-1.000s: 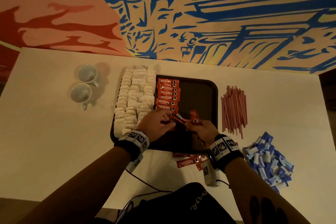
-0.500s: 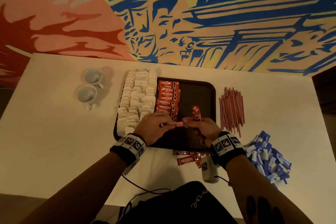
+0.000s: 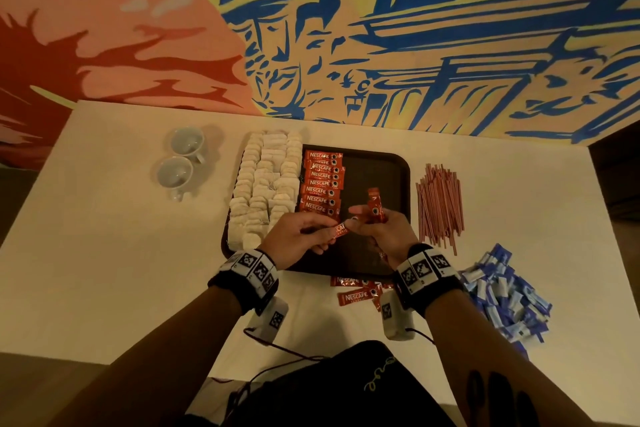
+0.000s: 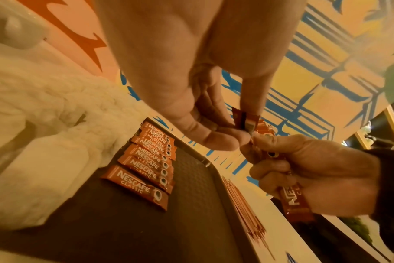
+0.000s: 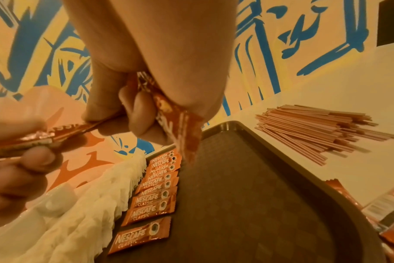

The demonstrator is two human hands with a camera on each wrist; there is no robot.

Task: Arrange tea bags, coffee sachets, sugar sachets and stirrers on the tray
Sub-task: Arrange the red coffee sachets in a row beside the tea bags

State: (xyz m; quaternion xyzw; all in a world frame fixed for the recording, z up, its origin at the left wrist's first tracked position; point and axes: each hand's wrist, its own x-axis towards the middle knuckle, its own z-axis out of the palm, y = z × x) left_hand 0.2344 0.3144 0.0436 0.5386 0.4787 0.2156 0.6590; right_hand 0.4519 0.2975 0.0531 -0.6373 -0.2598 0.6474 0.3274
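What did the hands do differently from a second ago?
The left hand lifted off the coffee row and now pinches one sachet that the right hand passes across. The right hand keeps gripping its own upright sachet. The tea bags, stirrers, blue sugar sachets and cups stayed put.

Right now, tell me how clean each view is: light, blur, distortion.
Head view: dim warm light, wide-angle bend, tray readable. Left wrist view: tea bags near the lens blurred, orange cast. Right wrist view: left hand smeared, stirrers sharp.
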